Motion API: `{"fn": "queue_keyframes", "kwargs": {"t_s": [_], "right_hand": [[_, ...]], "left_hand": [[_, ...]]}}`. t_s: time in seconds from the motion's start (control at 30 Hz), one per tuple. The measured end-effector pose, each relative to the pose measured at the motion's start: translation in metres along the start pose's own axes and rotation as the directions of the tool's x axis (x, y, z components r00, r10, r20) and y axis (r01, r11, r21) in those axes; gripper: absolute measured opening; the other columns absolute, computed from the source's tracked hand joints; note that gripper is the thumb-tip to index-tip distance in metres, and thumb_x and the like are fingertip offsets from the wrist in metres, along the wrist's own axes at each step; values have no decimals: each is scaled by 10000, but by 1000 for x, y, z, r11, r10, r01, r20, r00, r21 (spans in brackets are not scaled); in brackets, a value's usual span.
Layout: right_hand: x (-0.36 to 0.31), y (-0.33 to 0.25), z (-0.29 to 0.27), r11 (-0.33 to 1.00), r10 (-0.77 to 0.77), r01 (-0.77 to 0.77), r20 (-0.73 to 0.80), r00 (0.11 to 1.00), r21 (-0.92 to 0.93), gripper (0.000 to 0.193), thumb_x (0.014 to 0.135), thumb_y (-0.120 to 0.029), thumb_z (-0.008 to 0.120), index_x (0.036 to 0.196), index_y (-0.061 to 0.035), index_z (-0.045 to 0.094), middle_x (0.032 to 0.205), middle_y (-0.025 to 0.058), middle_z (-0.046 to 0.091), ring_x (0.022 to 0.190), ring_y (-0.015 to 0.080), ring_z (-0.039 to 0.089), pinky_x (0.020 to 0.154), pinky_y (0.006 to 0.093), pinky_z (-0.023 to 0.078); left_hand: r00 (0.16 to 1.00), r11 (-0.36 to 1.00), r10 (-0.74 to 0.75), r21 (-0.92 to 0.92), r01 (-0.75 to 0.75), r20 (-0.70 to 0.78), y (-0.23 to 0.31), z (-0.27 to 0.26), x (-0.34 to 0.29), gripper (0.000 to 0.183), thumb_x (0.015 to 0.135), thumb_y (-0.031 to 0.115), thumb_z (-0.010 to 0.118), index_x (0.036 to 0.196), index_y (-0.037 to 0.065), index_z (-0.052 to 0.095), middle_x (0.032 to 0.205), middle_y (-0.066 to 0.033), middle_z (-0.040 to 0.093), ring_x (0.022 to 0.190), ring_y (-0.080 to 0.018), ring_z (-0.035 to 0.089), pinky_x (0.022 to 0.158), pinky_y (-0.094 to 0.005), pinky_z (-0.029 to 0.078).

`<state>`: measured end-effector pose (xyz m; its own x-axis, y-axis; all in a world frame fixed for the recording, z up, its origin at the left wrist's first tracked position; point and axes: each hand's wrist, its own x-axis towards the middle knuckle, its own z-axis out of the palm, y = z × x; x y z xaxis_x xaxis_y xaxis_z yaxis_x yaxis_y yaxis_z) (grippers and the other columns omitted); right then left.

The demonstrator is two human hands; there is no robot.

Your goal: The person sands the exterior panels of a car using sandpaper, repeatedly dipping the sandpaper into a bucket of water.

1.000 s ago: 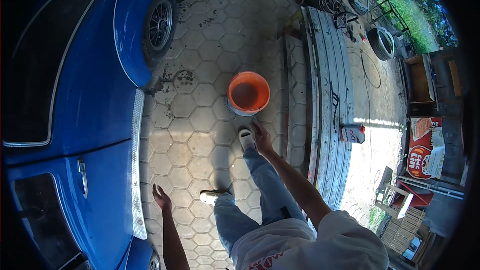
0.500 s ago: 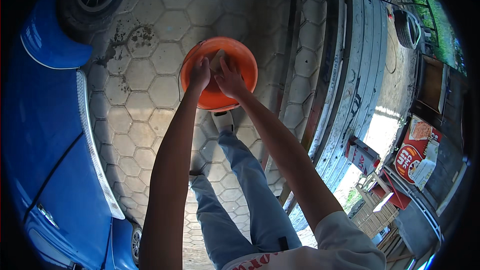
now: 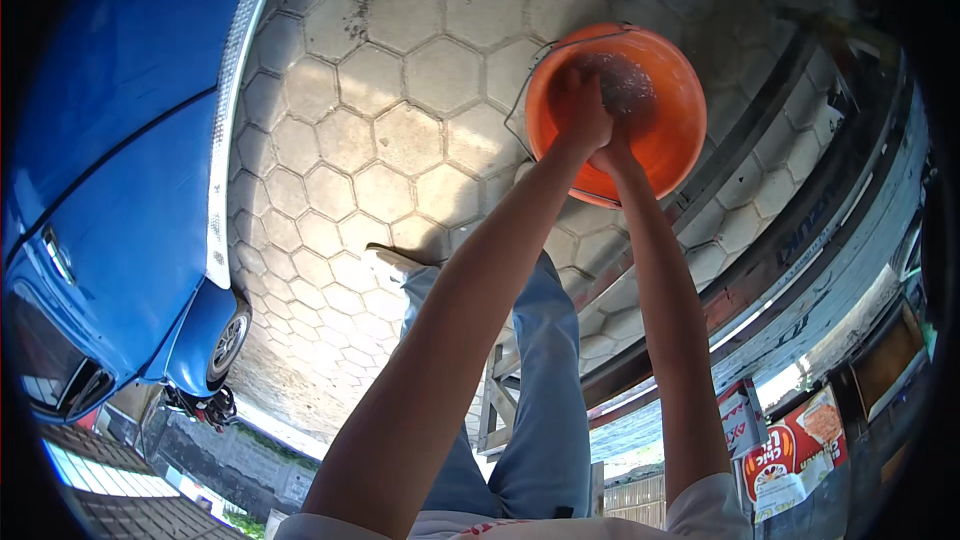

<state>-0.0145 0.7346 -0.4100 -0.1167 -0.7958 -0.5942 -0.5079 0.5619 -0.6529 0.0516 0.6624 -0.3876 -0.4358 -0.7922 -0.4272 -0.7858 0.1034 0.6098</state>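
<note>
Both hands reach down into an orange bucket (image 3: 683,125) on the paving. Dark liquid with pale specks of foam (image 3: 628,80) lies in its bottom. My left hand (image 3: 583,115) is lowered to the liquid, its fingers curled and partly sunk in shadow; what they grip, if anything, is hidden. Close against it, my right hand (image 3: 612,150) sits partly behind the left wrist, with its fingers out of sight. A thin wire handle (image 3: 518,105) hangs at the bucket's left side.
To the left stands a blue vehicle (image 3: 120,130) with a metal side step (image 3: 240,90). Hexagonal pavers (image 3: 410,140) cover the ground. Dark metal rails (image 3: 740,155) run along the right, beside a long painted surface (image 3: 800,280). A red printed panel (image 3: 790,450) is at lower right.
The view has swung, so the bucket appears farther right and more of the vehicle shows. My hands have drawn together and lower in the bucket; the brownish thing between them no longer shows.
</note>
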Motion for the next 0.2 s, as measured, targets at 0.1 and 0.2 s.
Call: {"fn": "queue_keyframes", "kwargs": {"t_s": [0.1,0.2], "right_hand": [[1,-19,4,999,-34,33,1,999,14,571,898,-191,621,1429,-99,433,1332,232,551,1309,334,489,1055,412,416],[30,-52,-14,892,428,-430,-46,903,-140,673,871,-280,666,1464,-132,385,1386,231,517,1301,278,514,1054,355,431]], "left_hand": [[973,930,-207,-286,229,103,-17,-18,1,717,795,61,625,1473,68,392,1551,-198,285,1459,-366,248,1197,-411,250],[875,786,-318,-415,459,366,9,-44,7,794,867,114,610,1560,99,223,1620,-179,167,1505,-338,147,1225,-362,197]]}}
